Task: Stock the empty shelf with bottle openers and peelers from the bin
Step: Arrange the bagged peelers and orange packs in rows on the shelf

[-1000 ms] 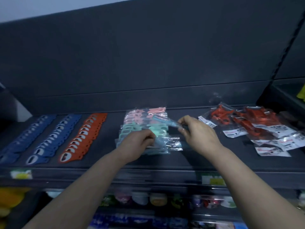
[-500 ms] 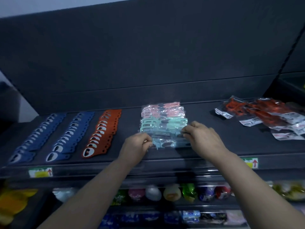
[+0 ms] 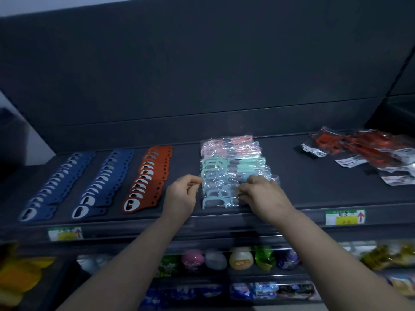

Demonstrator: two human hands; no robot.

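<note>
Your left hand [image 3: 180,195]: grip narrow at peeler stack [image 3: 231,167] left edge, hold unclear. Your right hand [image 3: 263,195]: grip holds stack's near right corner.

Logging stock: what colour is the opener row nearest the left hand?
That opener row is orange-red, best seen in the head view.
</note>
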